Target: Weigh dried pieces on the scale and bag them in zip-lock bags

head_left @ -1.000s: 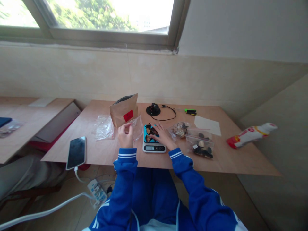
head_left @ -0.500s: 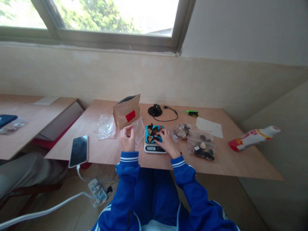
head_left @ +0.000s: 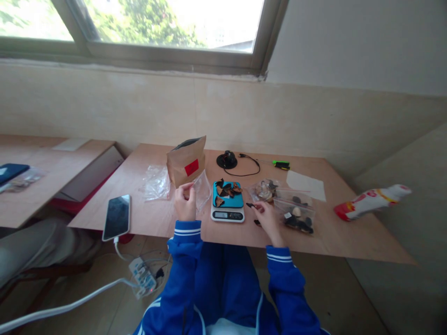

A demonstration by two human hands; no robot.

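Pinching a thin dark flake (head_left: 250, 204) in the narrow grip of my right hand (head_left: 268, 219), I hold it just to the right of the white kitchen scale (head_left: 227, 215), and a second dark bit (head_left: 257, 223) shows just under my fingers. My left hand (head_left: 184, 202) is closed on the edge of a clear plastic bag (head_left: 202, 195), its thin, glossy film standing up in creases. Between my hands, jagged, curled dark pieces (head_left: 226, 190) lie on the scale's smooth teal top. To my right, two clear zip bags sit on the plywood table (head_left: 335, 242), one holding brownish shell-like chunks (head_left: 264, 190) and the other dark lumps with pale bits (head_left: 296, 215). Past them lies a flat sheet of white paper (head_left: 306, 185), and a white and red plastic bottle (head_left: 372, 201) rests on its side at the table's far right. Beyond my left hand stands a brown paper bag (head_left: 186, 160) with a red label, beside a crumpled clear bag (head_left: 156, 183). A glassy black phone (head_left: 117, 217) lies near the table's left edge, trailing a white cable (head_left: 118, 251).
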